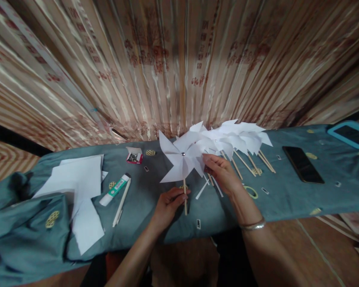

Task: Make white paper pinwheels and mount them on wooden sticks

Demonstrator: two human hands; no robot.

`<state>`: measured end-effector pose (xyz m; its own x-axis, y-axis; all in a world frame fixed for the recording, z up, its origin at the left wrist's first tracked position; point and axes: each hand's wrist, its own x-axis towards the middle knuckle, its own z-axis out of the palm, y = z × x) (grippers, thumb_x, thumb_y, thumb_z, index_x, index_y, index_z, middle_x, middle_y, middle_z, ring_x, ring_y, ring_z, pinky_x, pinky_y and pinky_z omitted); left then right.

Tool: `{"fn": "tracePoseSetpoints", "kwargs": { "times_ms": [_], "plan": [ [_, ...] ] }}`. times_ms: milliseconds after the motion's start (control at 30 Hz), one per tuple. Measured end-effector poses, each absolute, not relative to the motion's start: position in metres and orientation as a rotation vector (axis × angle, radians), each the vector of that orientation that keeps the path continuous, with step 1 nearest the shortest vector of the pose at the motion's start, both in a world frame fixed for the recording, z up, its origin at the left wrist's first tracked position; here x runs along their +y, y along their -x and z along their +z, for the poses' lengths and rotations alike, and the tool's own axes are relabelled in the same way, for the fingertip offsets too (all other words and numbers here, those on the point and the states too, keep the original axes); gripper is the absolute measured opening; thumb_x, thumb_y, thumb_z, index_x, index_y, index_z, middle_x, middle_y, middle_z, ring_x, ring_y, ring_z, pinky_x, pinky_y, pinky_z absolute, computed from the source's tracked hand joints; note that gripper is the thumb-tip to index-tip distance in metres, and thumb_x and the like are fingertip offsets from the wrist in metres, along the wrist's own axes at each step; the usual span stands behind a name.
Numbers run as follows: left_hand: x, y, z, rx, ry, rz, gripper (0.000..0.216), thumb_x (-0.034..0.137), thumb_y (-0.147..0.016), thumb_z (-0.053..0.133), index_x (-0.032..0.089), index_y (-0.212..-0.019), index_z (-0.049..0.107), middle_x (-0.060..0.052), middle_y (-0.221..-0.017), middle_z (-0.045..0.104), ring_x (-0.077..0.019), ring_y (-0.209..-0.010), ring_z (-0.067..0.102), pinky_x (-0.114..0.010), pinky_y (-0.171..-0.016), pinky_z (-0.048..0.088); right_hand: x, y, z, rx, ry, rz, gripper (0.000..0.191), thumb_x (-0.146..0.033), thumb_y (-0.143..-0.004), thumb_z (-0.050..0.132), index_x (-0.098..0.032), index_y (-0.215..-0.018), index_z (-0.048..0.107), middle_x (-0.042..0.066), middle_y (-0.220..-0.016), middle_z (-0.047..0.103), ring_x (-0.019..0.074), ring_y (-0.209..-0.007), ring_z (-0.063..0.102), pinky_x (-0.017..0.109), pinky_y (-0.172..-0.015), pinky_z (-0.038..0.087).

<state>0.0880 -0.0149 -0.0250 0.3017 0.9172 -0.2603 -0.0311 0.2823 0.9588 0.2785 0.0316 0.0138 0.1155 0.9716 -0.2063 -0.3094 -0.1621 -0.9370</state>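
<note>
A white paper pinwheel (179, 163) with a shiny pin at its centre is held upright above the cloth-covered table. My left hand (169, 205) pinches its wooden stick below the blades. At the pinwheel's right side, the fingers of my right hand (221, 169) are closed on the edge of a paper blade. Behind and to the right lies a row of several other white pinwheels (242, 135), their sticks pointing toward me. Thin white paper strips (202, 188) lie between my hands, partly beneath the right one.
Left are white paper sheets (83, 175), a glue stick (115, 189), a white pen (122, 202) and a small red box of pins (134, 156). Right are a tape roll (251, 191), a black phone (303, 164) and a blue-framed device (353, 134). A patterned curtain (179, 79) hangs behind.
</note>
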Motion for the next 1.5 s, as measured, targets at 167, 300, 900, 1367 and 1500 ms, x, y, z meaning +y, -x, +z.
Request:
{"fn": "tracePoseSetpoints", "kwargs": {
  "times_ms": [167, 300, 900, 1367, 1500],
  "plan": [
    [-0.014, -0.087, -0.028, 1.071, -1.108, 0.839, 0.028, 0.038, -0.072, 0.071, 0.018, -0.091, 0.078, -0.005, -0.080, 0.065, -0.0155, -0.072, 0.056, -0.028, -0.068, 0.044, 0.030, -0.281, 0.017, -0.720, 1.103, 1.431, 0.028, -0.039, -0.052, 0.088, -0.022, -0.070, 0.075, -0.002, -0.065, 0.069, 0.0100, -0.057, 0.057, 0.021, -0.055, 0.046],
    [-0.014, -0.087, -0.035, 1.077, -1.076, 0.864, 0.028, 0.035, -0.071, 0.072, 0.019, -0.093, 0.077, -0.005, -0.083, 0.067, -0.0156, -0.073, 0.057, -0.028, -0.069, 0.044, 0.028, -0.281, 0.019, -0.719, 1.097, 1.452, 0.027, -0.039, -0.054, 0.087, -0.021, -0.071, 0.076, -0.001, -0.065, 0.069, 0.0086, -0.055, 0.056, 0.019, -0.050, 0.043],
    [-0.014, -0.088, -0.033, 1.079, -1.100, 0.860, 0.028, 0.037, -0.073, 0.069, 0.016, -0.091, 0.076, -0.003, -0.078, 0.061, -0.0145, -0.070, 0.051, -0.027, -0.069, 0.040, 0.025, -0.274, 0.016, -0.710, 1.177, 1.545, 0.033, -0.041, -0.051, 0.088, -0.020, -0.073, 0.076, -0.002, -0.061, 0.069, 0.0079, -0.054, 0.060, 0.018, -0.051, 0.045],
    [-0.015, -0.089, -0.032, 1.064, -1.058, 0.875, 0.026, 0.033, -0.073, 0.070, 0.017, -0.092, 0.077, -0.005, -0.085, 0.068, -0.0165, -0.077, 0.057, -0.028, -0.074, 0.043, 0.023, -0.264, 0.014, -0.768, 1.193, 1.589, 0.035, -0.041, -0.049, 0.088, -0.020, -0.072, 0.075, -0.002, -0.060, 0.068, 0.0062, -0.053, 0.059, 0.017, -0.052, 0.044],
    [-0.015, -0.090, -0.031, 1.074, -1.062, 0.877, 0.026, 0.032, -0.072, 0.070, 0.016, -0.090, 0.078, -0.006, -0.085, 0.069, -0.0161, -0.074, 0.057, -0.028, -0.072, 0.044, 0.022, -0.260, 0.014, -0.836, 1.177, 1.597, 0.031, -0.041, -0.054, 0.087, -0.019, -0.071, 0.074, -0.002, -0.063, 0.069, 0.0058, -0.053, 0.057, 0.018, -0.053, 0.044]
  ]
}}
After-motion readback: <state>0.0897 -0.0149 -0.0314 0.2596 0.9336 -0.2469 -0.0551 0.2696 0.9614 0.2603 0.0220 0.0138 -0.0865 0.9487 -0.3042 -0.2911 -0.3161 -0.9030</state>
